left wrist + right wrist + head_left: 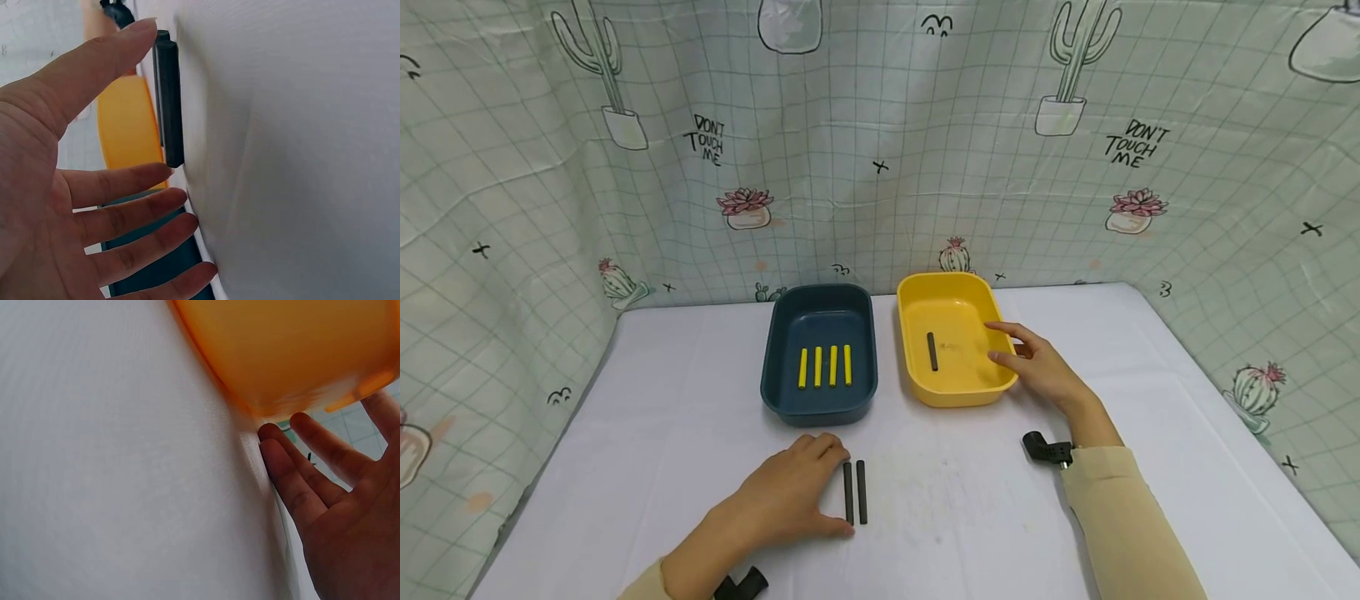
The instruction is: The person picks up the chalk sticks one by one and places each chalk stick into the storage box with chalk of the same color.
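Two dark rods lie side by side on the white cloth. My left hand spans the nearer one, thumb by its near end and index finger by its far end; the left wrist view shows these fingertips close to the ends of a dark rod, though contact is unclear. Resting at the right rim of a yellow tray, my right hand has thumb and index finger over the edge. Its other fingers extend along the tray's outer side. Inside the tray lies one dark rod.
Left of the yellow tray stands a dark blue tray holding several yellow rods in a row. White cloth covers the table. A patterned curtain hangs behind and along both sides.
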A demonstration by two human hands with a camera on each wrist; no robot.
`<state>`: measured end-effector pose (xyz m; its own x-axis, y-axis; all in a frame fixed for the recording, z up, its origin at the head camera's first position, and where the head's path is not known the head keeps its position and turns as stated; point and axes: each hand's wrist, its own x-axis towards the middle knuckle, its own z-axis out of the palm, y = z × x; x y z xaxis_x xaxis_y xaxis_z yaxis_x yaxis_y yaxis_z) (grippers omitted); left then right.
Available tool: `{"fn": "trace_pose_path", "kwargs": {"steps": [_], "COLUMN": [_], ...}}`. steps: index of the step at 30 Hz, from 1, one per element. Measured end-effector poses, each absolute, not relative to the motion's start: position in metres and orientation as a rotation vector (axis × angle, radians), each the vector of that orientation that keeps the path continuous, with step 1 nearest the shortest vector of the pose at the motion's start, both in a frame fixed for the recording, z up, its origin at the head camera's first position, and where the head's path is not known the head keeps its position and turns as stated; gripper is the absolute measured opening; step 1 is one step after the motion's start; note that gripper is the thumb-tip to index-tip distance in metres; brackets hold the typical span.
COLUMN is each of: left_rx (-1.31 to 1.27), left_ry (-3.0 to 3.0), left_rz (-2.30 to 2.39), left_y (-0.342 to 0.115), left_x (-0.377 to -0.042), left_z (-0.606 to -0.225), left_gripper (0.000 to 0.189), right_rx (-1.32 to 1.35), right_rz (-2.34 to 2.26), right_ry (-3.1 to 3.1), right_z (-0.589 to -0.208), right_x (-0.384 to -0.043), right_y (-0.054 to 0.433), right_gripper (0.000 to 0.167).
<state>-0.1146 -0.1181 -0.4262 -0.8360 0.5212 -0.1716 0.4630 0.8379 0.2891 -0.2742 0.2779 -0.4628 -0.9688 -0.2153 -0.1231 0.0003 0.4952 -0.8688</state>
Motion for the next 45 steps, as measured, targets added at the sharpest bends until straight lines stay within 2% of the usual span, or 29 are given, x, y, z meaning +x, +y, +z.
{"fn": "trace_pose_path", "kwargs": {"steps": [45], "left_rx": [0.729], "left_ry": [2.785], "left_rz": [0.38], "left_y": [-0.116], "left_x": [-0.117], "left_z": [-0.412], "left_gripper": [0.079], "right_rx": [-0.209], "right_rz": [-1.451], "right_ry": [2.543], "right_z": [-0.465], "right_x": [-0.274], "right_y": [0.28], "right_gripper": [0.063]}}
